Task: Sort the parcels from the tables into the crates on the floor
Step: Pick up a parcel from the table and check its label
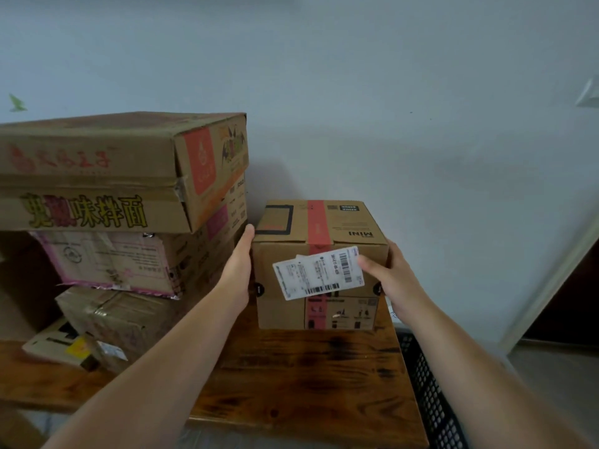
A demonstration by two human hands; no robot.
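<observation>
A brown cardboard box with a red tape stripe and a white shipping label stands near the far right corner of the wooden table. My left hand lies flat against its left side. My right hand grips its right front edge, thumb on the label. Both hands clamp the box between them. A black mesh crate shows on the floor just right of the table, only its left rim in view.
A tall stack of large printed cartons fills the table's left side, close to my left hand. Smaller parcels lie at its foot. A white wall stands behind, and a door frame is at the right.
</observation>
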